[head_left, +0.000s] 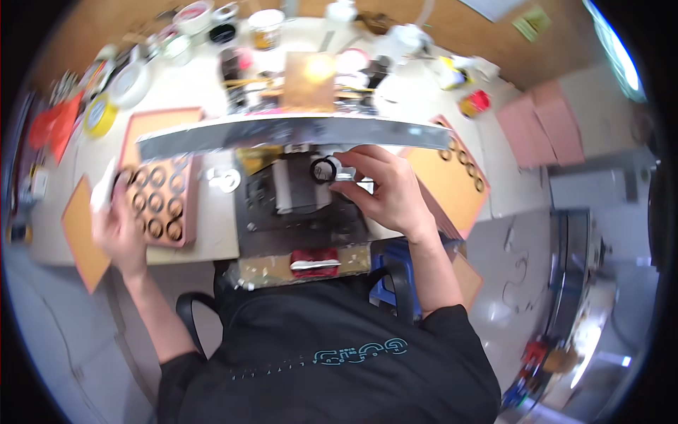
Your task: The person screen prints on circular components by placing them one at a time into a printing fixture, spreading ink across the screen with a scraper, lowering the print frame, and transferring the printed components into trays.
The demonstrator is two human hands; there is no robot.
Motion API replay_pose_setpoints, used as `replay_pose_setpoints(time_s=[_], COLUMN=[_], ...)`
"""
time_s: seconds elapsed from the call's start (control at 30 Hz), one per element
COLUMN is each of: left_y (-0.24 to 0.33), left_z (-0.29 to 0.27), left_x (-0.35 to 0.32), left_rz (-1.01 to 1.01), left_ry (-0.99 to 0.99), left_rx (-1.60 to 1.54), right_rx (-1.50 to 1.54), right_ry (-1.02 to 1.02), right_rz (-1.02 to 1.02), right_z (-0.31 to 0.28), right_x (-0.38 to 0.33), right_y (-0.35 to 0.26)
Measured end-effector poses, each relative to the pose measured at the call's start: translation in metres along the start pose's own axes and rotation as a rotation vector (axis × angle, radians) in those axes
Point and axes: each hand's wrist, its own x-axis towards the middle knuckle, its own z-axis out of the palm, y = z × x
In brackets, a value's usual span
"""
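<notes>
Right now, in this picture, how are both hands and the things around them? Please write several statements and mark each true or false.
1. The right hand holds a black ring. True.
2. The two hands touch each other. False: the left hand is apart, by the pink tray.
3. More black rings lie on the orange board. True.
4. The yellow roll is at the far right. False: the yellow roll is at the left.
</notes>
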Motion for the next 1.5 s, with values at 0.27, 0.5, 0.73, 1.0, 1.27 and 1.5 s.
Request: replay_pose_setpoints(time_s=[0.27, 0.5, 0.73, 1.0, 1.27, 1.5], left_y=[-0.022, 0.000, 0.074, 0.081, 0.086, 0.093], left_z=[-0.011, 0.024, 0.126, 0.136, 0.128, 0.122], left_x=[-0.038, -0.055, -0.054, -0.082, -0.086, -0.085], left_rz=[-0.231, -0.399, 0.327, 0.520, 0.518, 0.517], left_ry=[-0.085, -0.204, -0.436, -0.571, -0.650, -0.707], left_rx=[-0.157, -0.342, -0.317, -0.095, -0.019, 0.064], right_rx=[-0.082, -0.169, -0.272, -0.032, -0.138, -0.189], right_ry=[0.571, 0.506, 0.660, 0.565, 0.639, 0.605], right_rz=[0.557, 0.596, 0.434, 0.477, 0.467, 0.474], right_z=[-0.078, -0.081, -0.055, 0.050, 0.066, 0.066], right_x=[-0.095, -0.102, -0.087, -0.117, -0.126, -0.124], right_y=[0.124, 0.162, 0.105, 0.077, 0.090, 0.087])
